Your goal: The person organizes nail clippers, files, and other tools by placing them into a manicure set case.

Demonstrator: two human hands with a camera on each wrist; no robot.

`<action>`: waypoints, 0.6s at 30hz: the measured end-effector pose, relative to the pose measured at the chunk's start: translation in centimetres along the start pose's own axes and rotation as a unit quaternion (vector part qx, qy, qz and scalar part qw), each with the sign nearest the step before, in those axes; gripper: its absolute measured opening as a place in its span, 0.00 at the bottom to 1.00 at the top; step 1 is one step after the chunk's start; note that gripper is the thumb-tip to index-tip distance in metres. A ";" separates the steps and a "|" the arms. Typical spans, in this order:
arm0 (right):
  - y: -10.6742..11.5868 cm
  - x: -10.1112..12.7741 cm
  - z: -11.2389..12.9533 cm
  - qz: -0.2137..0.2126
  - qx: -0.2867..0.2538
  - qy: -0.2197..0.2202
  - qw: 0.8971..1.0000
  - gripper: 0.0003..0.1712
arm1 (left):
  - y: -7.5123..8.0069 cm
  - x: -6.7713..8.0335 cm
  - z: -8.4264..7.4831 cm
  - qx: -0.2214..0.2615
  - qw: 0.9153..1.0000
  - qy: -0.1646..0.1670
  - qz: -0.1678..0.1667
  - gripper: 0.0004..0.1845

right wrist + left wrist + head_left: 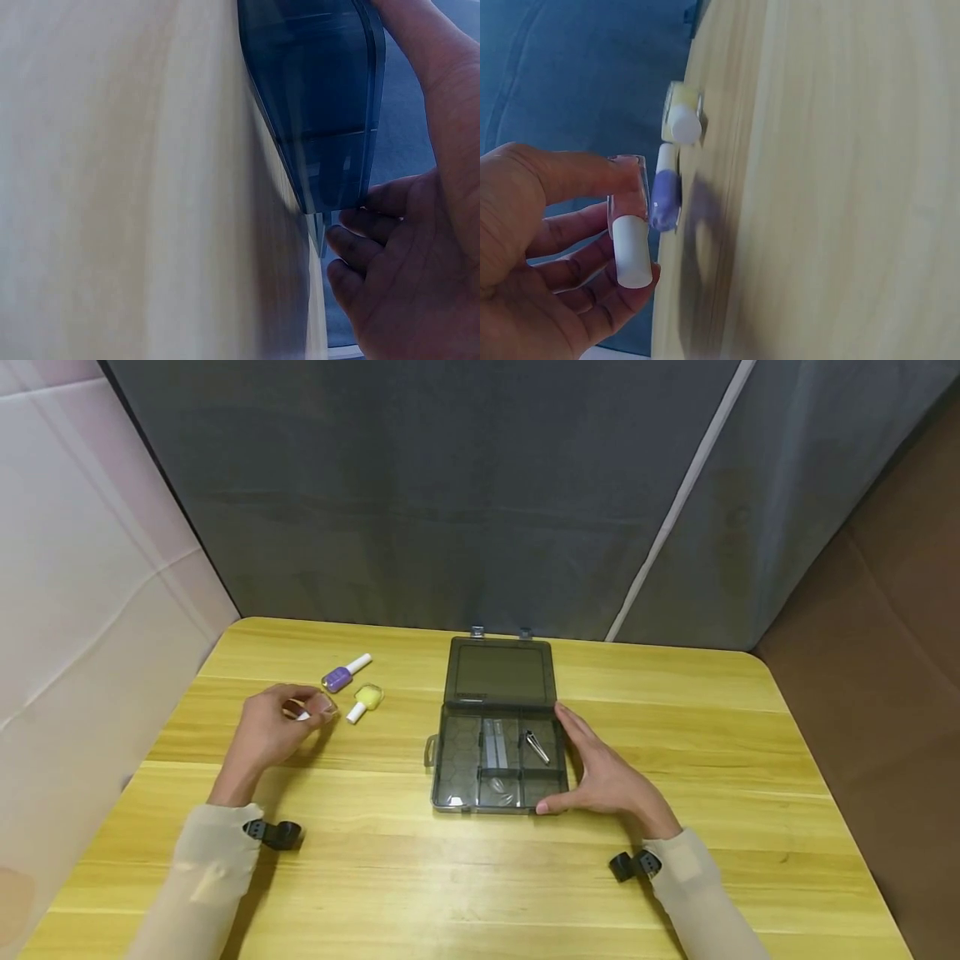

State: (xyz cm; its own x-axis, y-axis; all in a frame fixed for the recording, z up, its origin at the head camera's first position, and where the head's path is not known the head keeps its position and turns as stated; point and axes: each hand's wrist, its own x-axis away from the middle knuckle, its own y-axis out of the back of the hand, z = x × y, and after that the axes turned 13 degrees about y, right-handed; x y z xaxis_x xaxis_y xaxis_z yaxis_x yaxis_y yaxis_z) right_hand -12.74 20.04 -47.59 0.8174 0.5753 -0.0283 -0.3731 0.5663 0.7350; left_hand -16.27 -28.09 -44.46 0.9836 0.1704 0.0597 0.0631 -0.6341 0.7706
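Note:
My left hand (273, 727) pinches a nail polish bottle (632, 251) with pinkish contents and a white cap, just above the table. Beside it lie a purple nail polish bottle (339, 679) and a yellow nail polish bottle (367, 697), both white-capped. A dark see-through compartment box (457, 752) stands with its lid (501, 672) folded back. My right hand (607, 777) holds the box's right side, thumb at the front corner and fingers toward the hinge. Inside are a nail clipper (537, 747), pale flat strips (496, 744) and a small clear item (498, 788) too indistinct to name.
Everything rests on a wood-grain table (360, 877). A dark grey cloth (420, 493) hangs behind its far edge, with a pale cloth (90, 543) on the left and a brown one (885, 635) on the right. A handle (430, 750) sticks out from the box's left side.

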 end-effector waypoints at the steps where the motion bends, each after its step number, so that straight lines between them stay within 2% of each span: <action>1: 0.0 0.0 0.0 0.000 -0.001 0.000 1.000 0.85 | 0.0 0.0 -0.1 0.002 1.000 -0.003 -0.001 0.25; 18: 0.1 0.0 0.1 -0.002 0.009 0.011 1.000 0.85 | -1.0 0.7 -3.0 0.036 0.999 -0.022 0.002 0.22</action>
State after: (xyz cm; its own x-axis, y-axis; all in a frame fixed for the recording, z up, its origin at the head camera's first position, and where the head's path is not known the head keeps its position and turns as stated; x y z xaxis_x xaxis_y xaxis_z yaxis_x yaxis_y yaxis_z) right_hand -12.75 20.06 -47.48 0.8091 0.5859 -0.0457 -0.3617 0.5579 0.7470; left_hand -16.12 -25.10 -43.27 0.9902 0.1354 0.0337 0.0695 -0.6882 0.7222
